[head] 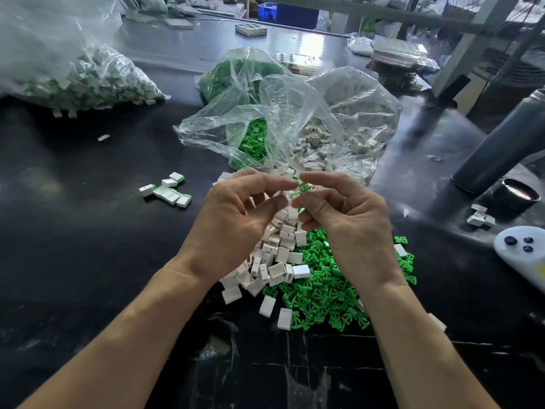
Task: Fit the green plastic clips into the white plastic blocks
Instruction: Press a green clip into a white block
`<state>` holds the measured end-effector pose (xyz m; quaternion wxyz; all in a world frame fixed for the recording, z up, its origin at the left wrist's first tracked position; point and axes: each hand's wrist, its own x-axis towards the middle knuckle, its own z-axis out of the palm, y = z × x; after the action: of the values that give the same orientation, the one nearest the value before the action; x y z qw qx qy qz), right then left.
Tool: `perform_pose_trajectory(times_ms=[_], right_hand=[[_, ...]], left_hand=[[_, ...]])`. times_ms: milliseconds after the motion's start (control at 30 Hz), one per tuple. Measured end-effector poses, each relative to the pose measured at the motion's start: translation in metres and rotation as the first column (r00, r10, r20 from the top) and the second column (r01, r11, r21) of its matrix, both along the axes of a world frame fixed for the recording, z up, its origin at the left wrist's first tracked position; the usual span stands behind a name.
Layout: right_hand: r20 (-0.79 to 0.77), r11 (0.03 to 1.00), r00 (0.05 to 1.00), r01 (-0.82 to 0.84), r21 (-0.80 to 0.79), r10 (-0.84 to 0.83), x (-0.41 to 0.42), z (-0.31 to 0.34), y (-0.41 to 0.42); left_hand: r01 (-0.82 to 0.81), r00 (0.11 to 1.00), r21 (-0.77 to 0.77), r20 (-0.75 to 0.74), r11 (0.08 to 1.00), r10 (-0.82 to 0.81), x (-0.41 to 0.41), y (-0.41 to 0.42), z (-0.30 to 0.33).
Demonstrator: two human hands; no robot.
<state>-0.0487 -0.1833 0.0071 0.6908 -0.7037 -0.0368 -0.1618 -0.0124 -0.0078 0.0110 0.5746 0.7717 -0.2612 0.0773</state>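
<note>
A: Hands — what's the state?

B: Both up over the middle of the tabletop [73, 261], fingertips nearly meeting. Right hand [342, 219] pinches a green clip [302, 188] betw. thumb and forefinger. Left hand [236, 214] has fingers curled, thumb and forefinger closed on a white block [283, 199], mostly hidden, so can't see which way it faces.

A: Clip in the block?

B: Can't tell; they're right beside each other, contact point is covered by fingers.

A: Loose stock?

B: Pile of white blocks [271, 261] directly under the hands, pile of green clips [324, 290] touching it on the right, toward the near edge. Behind the hands, two open clear bags: bag of clips [250, 140] on the left, bag of blocks [339, 128] on the right.

A: Finished ones?

B: Small cluster of white-and-green pieces [168, 188] left of the hands. Big bag of the same mix [88, 81] near the far left corner.

A: Anything else?

B: Grey cylinder [501, 146] leaning at the right edge, white controller [522, 249] below it.
</note>
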Motion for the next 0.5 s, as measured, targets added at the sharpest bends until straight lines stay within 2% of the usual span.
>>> perform_pose_trajectory(times_ms=[267,500], right_hand=[[-0.063,0.999,0.998,0.033,0.023,-0.031,0.0002,0.0005,-0.0009],[-0.045,0.982,0.987,0.145,-0.122,-0.152,-0.0007,-0.0011,-0.0011]], left_hand=[[-0.010,0.966,-0.364,-0.244,0.931,-0.085,0.0075,0.0018,-0.0022],[0.013,0.950,-0.430,-0.276,0.903,-0.145,0.0085,0.0007,-0.0009]])
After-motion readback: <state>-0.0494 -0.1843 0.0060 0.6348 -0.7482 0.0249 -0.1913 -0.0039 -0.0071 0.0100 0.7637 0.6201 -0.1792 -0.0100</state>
